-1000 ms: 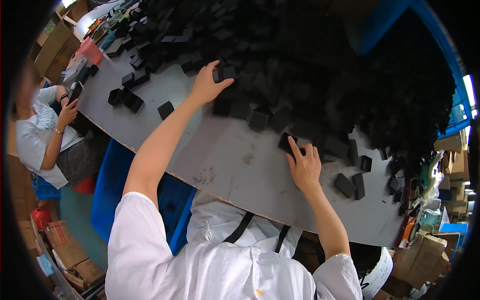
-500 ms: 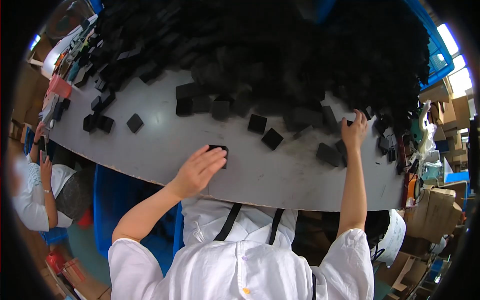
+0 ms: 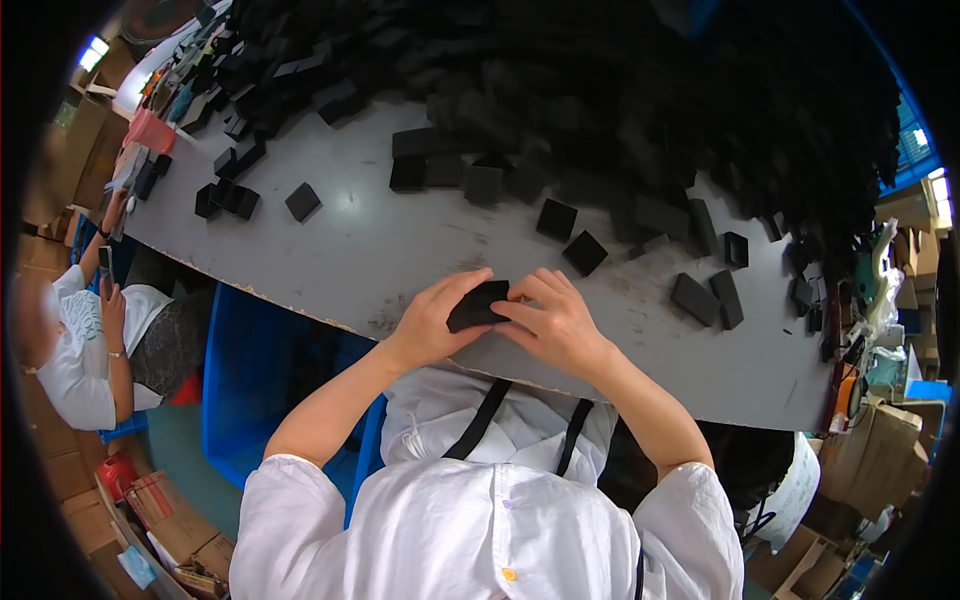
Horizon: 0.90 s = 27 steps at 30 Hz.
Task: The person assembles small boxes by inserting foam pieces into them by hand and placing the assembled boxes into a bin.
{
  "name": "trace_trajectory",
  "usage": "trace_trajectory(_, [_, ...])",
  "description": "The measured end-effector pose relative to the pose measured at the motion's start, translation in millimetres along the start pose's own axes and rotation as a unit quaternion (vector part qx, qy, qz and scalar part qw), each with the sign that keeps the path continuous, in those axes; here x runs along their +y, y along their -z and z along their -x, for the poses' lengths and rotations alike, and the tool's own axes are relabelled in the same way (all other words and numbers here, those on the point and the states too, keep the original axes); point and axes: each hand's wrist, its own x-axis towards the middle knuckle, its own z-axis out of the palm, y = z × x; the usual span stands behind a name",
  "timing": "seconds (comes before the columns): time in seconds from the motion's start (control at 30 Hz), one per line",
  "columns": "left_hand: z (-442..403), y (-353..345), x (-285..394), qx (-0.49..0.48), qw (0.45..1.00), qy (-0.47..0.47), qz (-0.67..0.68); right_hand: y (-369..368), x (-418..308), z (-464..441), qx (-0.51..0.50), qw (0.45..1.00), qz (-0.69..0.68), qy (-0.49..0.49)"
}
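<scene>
Close to the near table edge, a black block (image 3: 478, 306), foam-like and matt, is held between my two hands. My left hand (image 3: 437, 318) grips it from the left, with the thumb along its near side and the fingers along its far side. At its right end, the bent fingers and thumb of my right hand (image 3: 556, 318) pinch the block; whether a second small piece is in them is hidden. Beyond my hands lie loose black blocks, among them one square block (image 3: 585, 254) and another (image 3: 556, 219).
A large dark heap of black blocks (image 3: 620, 110) covers the back of the grey table (image 3: 400, 240). A blue bin (image 3: 250, 390) stands below the edge at left. Another person (image 3: 90, 340) sits farther left, holding a phone. Cardboard boxes (image 3: 880, 450) are stacked at right.
My right hand has come back from the blocks at the right to meet my left hand. The block under my left hand is now gripped between both. The view has shifted slightly.
</scene>
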Motion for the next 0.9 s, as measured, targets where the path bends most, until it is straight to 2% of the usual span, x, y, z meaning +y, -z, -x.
trace_trajectory(0.1, [0.1,-2.8,-1.3,0.004,1.0,-0.005,-0.003,-10.5,4.4,-4.7,0.01,0.999,-0.048,0.011])
trace_trajectory(0.2, [0.8,-5.4,-2.5,-0.025,0.999,-0.025,0.014,-9.7,-0.2,-8.5,0.046,0.998,-0.034,-0.035])
trace_trajectory(0.27, [1.7,-6.8,-2.3,-0.021,1.0,-0.015,0.017,2.4,-8.5,-17.6,0.047,0.965,-0.103,-0.238])
trace_trajectory(0.3, [2.6,-7.9,-2.0,-0.019,1.0,-0.004,0.02,11.8,-11.4,-24.7,0.046,0.965,-0.103,-0.239])
trace_trajectory(0.37, [-0.3,-8.0,0.5,-0.013,0.999,-0.01,0.034,29.3,-10.5,-38.7,-0.13,0.881,-0.182,-0.417])
trace_trajectory(0.43, [-3.0,-11.1,3.0,-0.011,0.998,-0.023,0.055,17.9,-3.9,-31.9,-0.128,0.889,-0.177,-0.403])
trace_trajectory(0.5, [-2.0,-14.5,2.2,-0.027,0.999,-0.044,-0.005,-0.5,4.3,-18.8,-0.024,0.973,-0.125,-0.195])
trace_trajectory(0.53, [-2.4,-16.3,2.8,-0.032,0.998,-0.055,0.008,2.0,-0.5,-18.9,0.001,0.969,-0.121,-0.217])
trace_trajectory(0.57, [-2.6,-16.1,3.0,-0.058,0.994,-0.07,-0.053,13.1,5.5,-13.9,0.007,0.968,-0.11,-0.225])
trace_trajectory(0.6, [-4.3,-16.5,3.2,-0.082,0.986,-0.084,-0.115,29.6,17.5,-9.5,0.096,0.954,-0.115,-0.261])
trace_trajectory(0.63, [-6.0,-18.0,3.9,-0.084,0.986,-0.09,-0.11,48.4,32.0,-5.1,0.182,0.931,-0.121,-0.291])
trace_trajectory(0.67, [-6.2,-18.3,4.3,-0.098,0.984,-0.086,-0.125,74.5,57.3,3.6,0.279,0.913,0.015,-0.298])
trace_trajectory(0.7, [-4.8,-17.3,4.6,-0.111,0.98,-0.078,-0.144,104.6,87.5,19.2,0.326,0.871,0.139,-0.34])
trace_trajectory(0.73, [-3.5,-17.0,6.5,-0.11,0.981,-0.072,-0.145,133.9,124.1,49.0,0.293,0.817,0.328,-0.374])
trace_trajectory(0.77, [-4.5,-18.2,9.2,-0.09,0.983,-0.075,-0.141,153.6,153.1,79.2,0.242,0.768,0.397,-0.44])
trace_trajectory(0.83, [-7.8,-16.8,11.3,-0.067,0.985,-0.073,-0.143,173.0,166.4,110.4,0.133,0.723,0.425,-0.527])
trace_trajectory(0.87, [-10.0,-15.3,11.3,-0.096,0.977,-0.092,-0.164,173.9,169.4,116.2,0.131,0.728,0.422,-0.523])
trace_trajectory(0.9, [-10.9,-14.7,11.9,-0.126,0.969,-0.111,-0.184,173.6,170.9,121.2,0.114,0.765,0.419,-0.475])
